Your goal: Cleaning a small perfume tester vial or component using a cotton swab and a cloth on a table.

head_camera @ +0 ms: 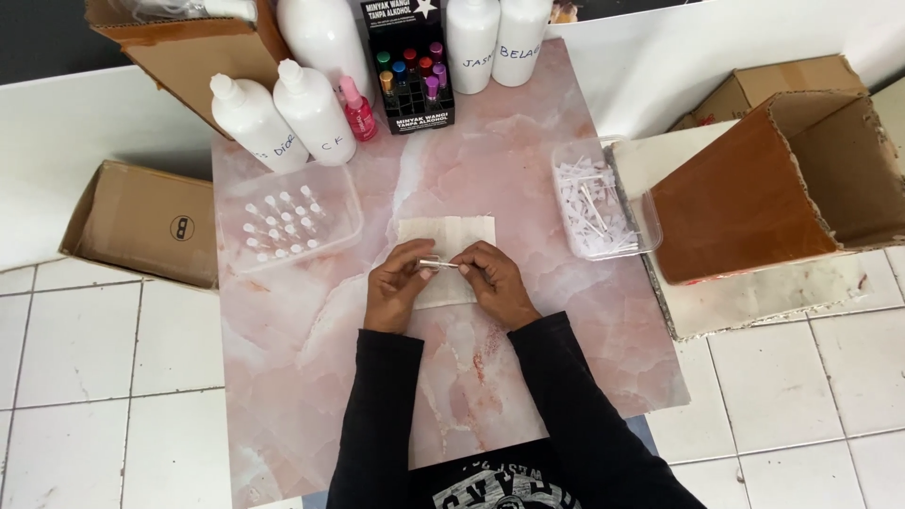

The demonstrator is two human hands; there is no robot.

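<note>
Left hand (396, 283) and right hand (492, 280) meet over the cloth (447, 247), both pinching a small clear vial (436, 264) between fingertips. Left tray (287, 219) holds rows of capped vials, seemingly finished; right tray (603, 203) is full of loose white parts, so much remains. Bare table (311, 339) near the body gives room; bottles (283, 113) crowd the far edge

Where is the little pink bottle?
In the head view, the little pink bottle stands at the far left part of the pink marble table, between a tall white bottle and the black display box.
</note>
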